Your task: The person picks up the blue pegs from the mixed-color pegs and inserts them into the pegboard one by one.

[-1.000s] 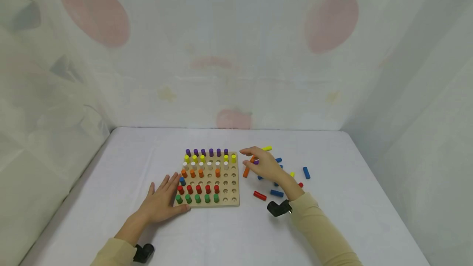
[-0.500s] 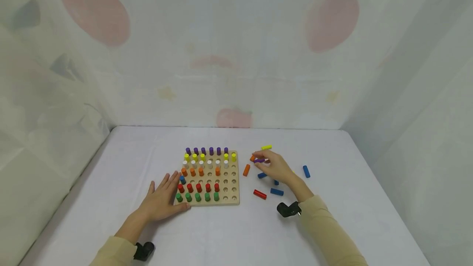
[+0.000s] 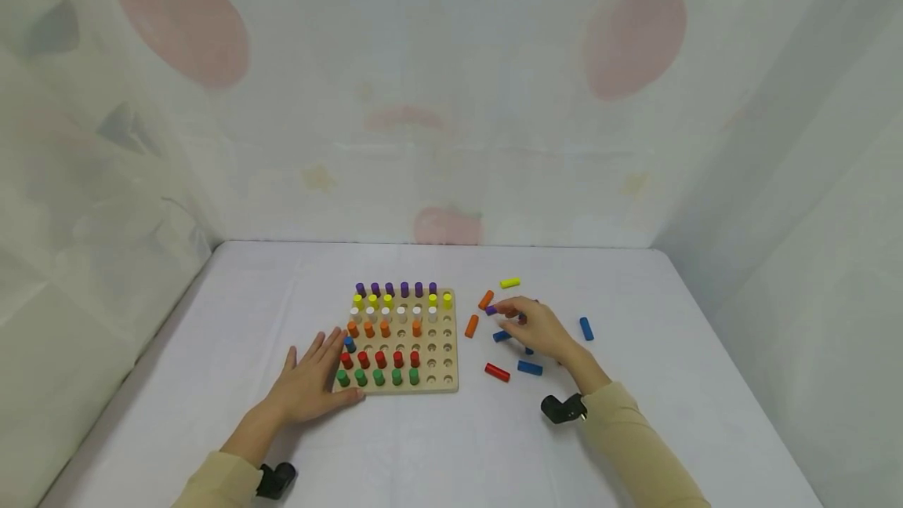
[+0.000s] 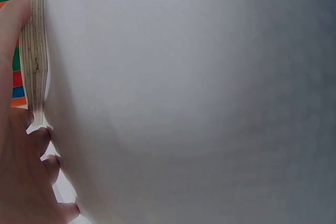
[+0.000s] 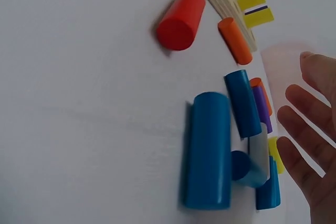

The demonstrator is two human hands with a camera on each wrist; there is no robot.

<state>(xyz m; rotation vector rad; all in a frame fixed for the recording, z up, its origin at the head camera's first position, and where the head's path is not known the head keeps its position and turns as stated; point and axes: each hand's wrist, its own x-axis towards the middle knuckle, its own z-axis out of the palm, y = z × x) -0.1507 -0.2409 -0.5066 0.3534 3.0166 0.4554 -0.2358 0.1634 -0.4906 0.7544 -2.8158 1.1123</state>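
My left hand (image 3: 306, 389) lies with spread fingers at the left side of a wooden peg board (image 3: 439, 339), its thumb along the front edge. In the left wrist view the thumb touches the board's layered edge (image 4: 35, 51). Rows of purple, yellow, white, orange, blue, red and green pegs stand in the board. To the right, my right hand (image 3: 539, 330) hovers over loose pegs, fingers apart and bent a little, holding nothing. Close to its fingertips lies a purple peg (image 3: 491, 310), partly hidden; the right wrist view shows this purple peg (image 5: 261, 109) beside an orange one.
Loose around the right hand lie a red peg (image 3: 497, 372), a blue peg (image 3: 530, 368), an orange peg (image 3: 472, 326), a yellow peg (image 3: 509, 283) and a far blue peg (image 3: 586, 328). A white peg (image 5: 259, 153) shows among blue ones in the right wrist view.
My right hand has moved right, from beside the board's right edge to over the loose pegs. The purple peg by its fingertips has shifted slightly. My left hand has stayed put.
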